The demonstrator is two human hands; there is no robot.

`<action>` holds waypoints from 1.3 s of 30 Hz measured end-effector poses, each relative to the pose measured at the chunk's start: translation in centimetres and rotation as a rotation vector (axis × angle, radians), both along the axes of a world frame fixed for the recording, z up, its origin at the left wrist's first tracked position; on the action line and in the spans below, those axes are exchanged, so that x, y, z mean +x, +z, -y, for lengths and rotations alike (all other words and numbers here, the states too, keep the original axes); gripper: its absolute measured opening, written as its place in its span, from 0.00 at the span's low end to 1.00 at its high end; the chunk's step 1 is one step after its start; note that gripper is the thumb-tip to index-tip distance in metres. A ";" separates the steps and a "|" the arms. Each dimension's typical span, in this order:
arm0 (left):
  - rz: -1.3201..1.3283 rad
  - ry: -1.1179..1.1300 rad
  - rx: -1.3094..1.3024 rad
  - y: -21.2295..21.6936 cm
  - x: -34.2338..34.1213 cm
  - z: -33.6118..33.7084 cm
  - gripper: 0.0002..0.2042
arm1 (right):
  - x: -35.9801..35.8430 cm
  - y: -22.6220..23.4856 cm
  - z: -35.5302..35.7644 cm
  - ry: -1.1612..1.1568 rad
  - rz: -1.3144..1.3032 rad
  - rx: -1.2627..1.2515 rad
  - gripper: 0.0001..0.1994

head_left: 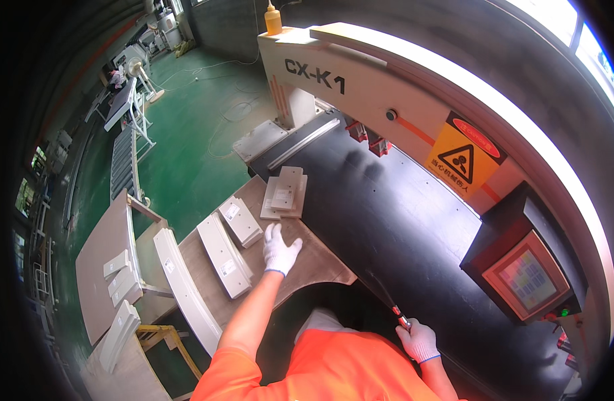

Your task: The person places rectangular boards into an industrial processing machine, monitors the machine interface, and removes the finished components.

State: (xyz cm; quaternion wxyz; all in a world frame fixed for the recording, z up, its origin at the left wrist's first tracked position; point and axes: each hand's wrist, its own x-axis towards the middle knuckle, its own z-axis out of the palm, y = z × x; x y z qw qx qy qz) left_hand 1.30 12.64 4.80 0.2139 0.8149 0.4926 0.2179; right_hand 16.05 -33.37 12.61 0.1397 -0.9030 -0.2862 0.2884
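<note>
My left hand [281,251], in a white glove, reaches over the brown work table with its fingers apart and nothing in them. Just beyond its fingertips lies a small stack of pale panels [285,192], and to its left a shorter stack [241,220] and a longer stack [223,257], several with white labels. My right hand [419,341], also gloved, is closed round a red and black air blow gun [401,317]. The gun's thin nozzle points up and left over the machine's dark bed [394,227].
A pale machine beam [414,100] with red clamps [367,138] spans the bed. A screen panel [527,275] stands at the right. One long panel [185,287] lies along the table's left edge. Further left, a side table [110,244] bears more panels; a roller conveyor [123,164] is behind.
</note>
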 end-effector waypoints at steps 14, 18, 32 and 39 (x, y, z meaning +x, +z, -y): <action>-0.355 -0.140 -0.107 -0.8 15.6 -8.8 0.49 | 2.3 -1.1 -11.7 -0.319 -0.006 0.119 0.20; -0.135 -0.317 -0.056 -4.5 17.4 -0.7 0.44 | 4.9 -4.4 -12.2 -0.462 -0.013 0.103 0.19; -0.489 -1.257 0.393 -0.7 24.0 -14.8 0.28 | 10.6 -5.0 -13.2 -0.406 -0.095 -0.170 0.22; -0.458 -1.037 -0.077 2.4 24.9 -13.7 0.31 | 11.4 -5.5 -12.7 -0.400 -0.084 -0.168 0.22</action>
